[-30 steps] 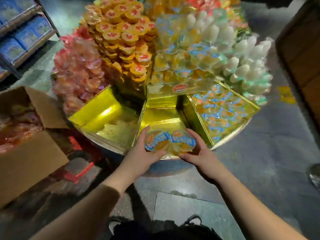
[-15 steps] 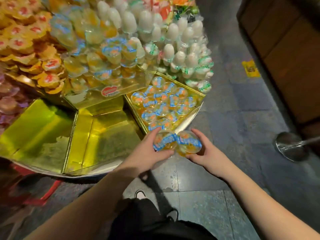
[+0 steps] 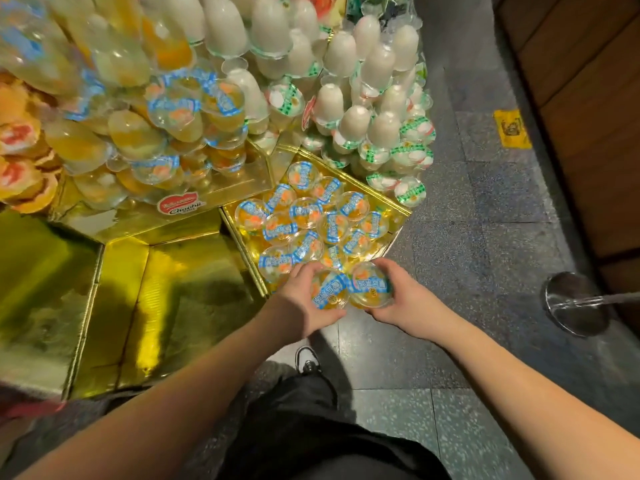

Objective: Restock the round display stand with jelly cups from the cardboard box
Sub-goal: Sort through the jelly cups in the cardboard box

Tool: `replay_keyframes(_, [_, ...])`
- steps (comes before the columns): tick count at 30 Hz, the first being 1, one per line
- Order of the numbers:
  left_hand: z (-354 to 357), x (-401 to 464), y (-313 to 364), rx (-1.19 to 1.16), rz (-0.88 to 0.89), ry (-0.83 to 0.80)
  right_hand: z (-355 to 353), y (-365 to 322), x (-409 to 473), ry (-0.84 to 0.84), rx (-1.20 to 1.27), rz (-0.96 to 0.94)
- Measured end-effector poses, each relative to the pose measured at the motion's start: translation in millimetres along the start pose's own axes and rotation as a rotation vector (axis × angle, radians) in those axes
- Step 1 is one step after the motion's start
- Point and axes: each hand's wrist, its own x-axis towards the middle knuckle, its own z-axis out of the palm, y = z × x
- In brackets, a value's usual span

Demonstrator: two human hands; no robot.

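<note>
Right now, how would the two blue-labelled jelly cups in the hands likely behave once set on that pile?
The jelly cups look smooth and domed, so they would probably slide or tip on the heaped cups in the gold compartment. The left hand and right hand cradle them, suggesting lightness.

Red heart-shaped logo (image 3: pixel 181 205) reading roughly "Cheerbii", on the gold display stand (image 3: pixel 221 194); jelly-cup lid print and the yellow floor sticker (image 3: pixel 512 129) are illegible.

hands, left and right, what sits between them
In the head view, two blue-labelled jelly cups, side by side, sit between the left hand and the right hand.
</note>
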Motion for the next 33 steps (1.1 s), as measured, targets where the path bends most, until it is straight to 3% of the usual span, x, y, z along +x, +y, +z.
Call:
replay_keyframes(8, [16, 35, -21, 0.222, 0.100, 0.308, -10, 15, 55, 0.021, 0.024, 0.019])
replay_keyframes(14, [39, 46, -26, 0.292, -0.043, 0.431, -5, 29, 86, -0.022, 0.008, -0.047])
replay_keyframes(21, [58, 54, -29, 0.357, -0.210, 0.465, 3, 33, 111, -0.083, -0.129, -0.145])
replay_keyframes(33, [73, 62, -50, 0.480, -0.243, 0.532, 29, 40, 122, -0.001, -0.195, -0.255])
